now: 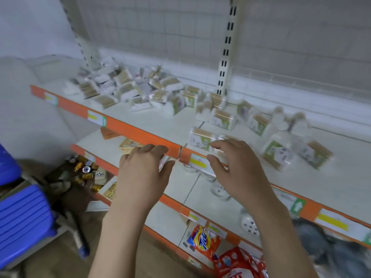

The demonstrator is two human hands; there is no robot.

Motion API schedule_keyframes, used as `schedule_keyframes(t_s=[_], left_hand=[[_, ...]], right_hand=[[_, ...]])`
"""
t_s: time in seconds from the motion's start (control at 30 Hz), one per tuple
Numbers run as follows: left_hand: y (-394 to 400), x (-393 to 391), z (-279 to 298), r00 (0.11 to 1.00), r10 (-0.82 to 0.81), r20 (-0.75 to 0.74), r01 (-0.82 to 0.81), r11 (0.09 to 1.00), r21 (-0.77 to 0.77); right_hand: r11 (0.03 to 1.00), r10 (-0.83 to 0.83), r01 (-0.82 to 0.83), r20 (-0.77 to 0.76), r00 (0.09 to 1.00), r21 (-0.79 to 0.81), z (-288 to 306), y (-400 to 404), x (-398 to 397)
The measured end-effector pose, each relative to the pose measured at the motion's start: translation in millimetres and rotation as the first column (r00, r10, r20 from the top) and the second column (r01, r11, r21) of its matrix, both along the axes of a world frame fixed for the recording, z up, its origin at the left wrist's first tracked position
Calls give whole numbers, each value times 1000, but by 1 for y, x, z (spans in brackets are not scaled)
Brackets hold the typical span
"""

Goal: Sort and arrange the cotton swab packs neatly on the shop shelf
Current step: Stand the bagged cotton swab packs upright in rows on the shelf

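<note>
1. The white shop shelf with an orange front strip is seen from above, and the picture is blurry.
2. Many small clear cotton swab packs with tan sticks are heaped in a messy pile at the back left of the shelf.
3. More of these packs are scattered across the right side of the shelf, some upright and some tipped over.
4. One clear cotton swab pack with a green label is found near the front edge, just beyond the right hand.
5. The left hand is held in front of the orange strip, with its fingers loosely bent and nothing in it.
6. The right hand is held over the shelf edge with fingers spread and gently curved; nothing is gripped.
7. An orange soap powder bag is seen on a lower shelf.
8. A blue plastic crate is seen at the left.
</note>
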State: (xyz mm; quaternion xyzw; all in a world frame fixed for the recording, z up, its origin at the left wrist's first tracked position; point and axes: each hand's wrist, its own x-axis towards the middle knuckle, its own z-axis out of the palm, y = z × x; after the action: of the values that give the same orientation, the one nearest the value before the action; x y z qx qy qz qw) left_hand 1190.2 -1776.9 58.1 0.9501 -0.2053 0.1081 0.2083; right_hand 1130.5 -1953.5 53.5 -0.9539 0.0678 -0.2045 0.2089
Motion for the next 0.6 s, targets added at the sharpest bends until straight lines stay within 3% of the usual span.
schedule_keyframes(t_s=[0.6], left_hand=[[5,118,9,997,75,23,-75,997,1]], right_hand=[[995,89,-86,57,994,-52,10,-10,137]])
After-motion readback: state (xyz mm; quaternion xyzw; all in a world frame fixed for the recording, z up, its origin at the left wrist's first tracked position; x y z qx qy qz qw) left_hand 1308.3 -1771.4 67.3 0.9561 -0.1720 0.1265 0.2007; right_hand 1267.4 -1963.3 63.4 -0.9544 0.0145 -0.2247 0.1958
